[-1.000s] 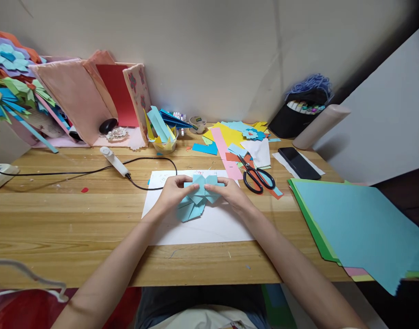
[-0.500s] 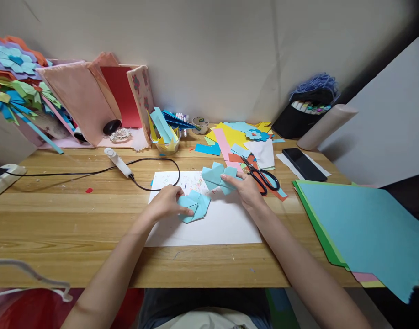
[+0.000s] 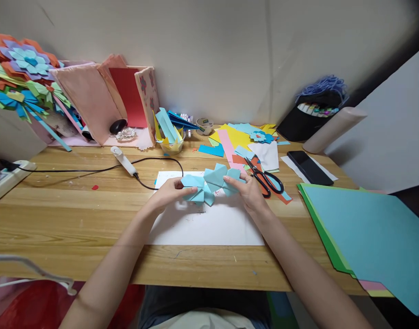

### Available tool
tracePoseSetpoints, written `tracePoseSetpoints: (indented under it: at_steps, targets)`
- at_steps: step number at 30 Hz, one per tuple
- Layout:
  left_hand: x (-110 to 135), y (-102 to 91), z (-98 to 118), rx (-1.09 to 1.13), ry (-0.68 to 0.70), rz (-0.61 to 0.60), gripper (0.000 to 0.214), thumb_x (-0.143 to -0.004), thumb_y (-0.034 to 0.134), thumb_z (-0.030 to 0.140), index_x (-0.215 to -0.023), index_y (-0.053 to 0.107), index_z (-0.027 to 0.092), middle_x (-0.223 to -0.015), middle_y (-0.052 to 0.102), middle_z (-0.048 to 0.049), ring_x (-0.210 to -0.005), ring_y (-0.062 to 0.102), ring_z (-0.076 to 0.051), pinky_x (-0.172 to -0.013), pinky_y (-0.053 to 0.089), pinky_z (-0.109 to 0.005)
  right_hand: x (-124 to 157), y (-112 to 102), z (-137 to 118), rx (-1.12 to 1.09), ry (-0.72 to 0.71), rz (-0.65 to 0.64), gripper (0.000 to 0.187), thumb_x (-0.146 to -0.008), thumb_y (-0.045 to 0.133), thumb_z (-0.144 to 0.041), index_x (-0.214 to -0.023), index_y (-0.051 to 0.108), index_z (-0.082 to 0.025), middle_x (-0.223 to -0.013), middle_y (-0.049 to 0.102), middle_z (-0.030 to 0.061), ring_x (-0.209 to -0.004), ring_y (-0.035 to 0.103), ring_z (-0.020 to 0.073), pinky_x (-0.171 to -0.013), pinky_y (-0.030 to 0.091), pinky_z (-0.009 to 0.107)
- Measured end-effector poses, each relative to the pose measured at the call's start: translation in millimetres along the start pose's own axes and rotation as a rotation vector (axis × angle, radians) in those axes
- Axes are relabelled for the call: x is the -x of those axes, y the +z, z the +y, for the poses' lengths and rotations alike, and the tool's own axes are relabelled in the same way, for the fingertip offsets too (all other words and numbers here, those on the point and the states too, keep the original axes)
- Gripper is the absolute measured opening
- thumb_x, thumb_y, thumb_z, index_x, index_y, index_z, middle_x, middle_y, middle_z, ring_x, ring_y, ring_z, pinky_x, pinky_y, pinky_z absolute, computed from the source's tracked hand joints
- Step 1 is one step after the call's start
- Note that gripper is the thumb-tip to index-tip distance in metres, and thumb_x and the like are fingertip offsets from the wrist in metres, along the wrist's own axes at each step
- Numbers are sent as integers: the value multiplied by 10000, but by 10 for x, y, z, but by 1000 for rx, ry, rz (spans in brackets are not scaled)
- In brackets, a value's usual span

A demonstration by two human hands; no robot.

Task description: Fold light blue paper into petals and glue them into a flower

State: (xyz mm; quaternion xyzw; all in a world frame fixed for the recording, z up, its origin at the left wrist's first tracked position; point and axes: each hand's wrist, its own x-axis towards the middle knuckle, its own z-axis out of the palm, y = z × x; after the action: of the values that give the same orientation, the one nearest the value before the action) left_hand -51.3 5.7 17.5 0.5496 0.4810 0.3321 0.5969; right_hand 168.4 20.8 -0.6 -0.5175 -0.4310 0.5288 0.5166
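Two light-blue folded paper pieces are held side by side above a white sheet [image 3: 209,226] on the wooden desk. My left hand [image 3: 170,193] pinches the left folded piece [image 3: 195,189]. My right hand [image 3: 248,192] pinches the right folded piece [image 3: 220,179]. The two pieces touch or overlap in the middle, just above the sheet's far edge.
Black scissors [image 3: 266,179] lie right of my right hand on coloured paper scraps [image 3: 235,141]. A stack of large coloured sheets [image 3: 370,233] covers the right side. A phone [image 3: 310,167], marker case [image 3: 310,119], white tool with cable [image 3: 124,161], paper bowl [image 3: 171,144] and paper flowers [image 3: 22,73] surround the work.
Half a second ago the left piece lay on the white sheet under my left hand; now it is lifted and brought against the piece in my right hand.
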Motion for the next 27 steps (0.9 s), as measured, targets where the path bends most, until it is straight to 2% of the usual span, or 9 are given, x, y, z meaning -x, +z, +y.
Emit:
tracePoseSetpoints:
  at_steps: [7,15,23,27]
  targets:
    - [1,111,-41,-27,19,-126,382,-668,637,437,-912,635,143,-915,650,-65,-820,580,-195,-728,434,-295,-1,33,64,-79,37,33,350,-519,769,-350,-796,687,-154,-812,687,45,-722,619,176,-699,482,297]
    - [-1,157,-68,-83,52,-117,420,-723,580,453,-1009,599,148,-1016,623,-82,-897,564,-211,-767,427,-309,53,90,33,-53,28,25,348,-523,759,-364,-774,679,-138,-749,684,49,-634,611,164,-617,484,286]
    - [-22,238,-85,-75,79,-63,426,-726,576,448,-1026,570,145,-1042,615,-84,-916,557,-213,-771,429,-307,86,134,26,-117,37,44,327,-537,754,-354,-772,667,-144,-758,682,44,-634,610,162,-601,494,280]
    - [-45,293,-113,-12,95,-25,441,-721,578,453,-1031,564,140,-1028,620,-85,-917,556,-213,-776,433,-308,85,157,73,-143,25,78,361,-545,745,-367,-812,659,-141,-819,684,56,-702,624,182,-639,501,294]
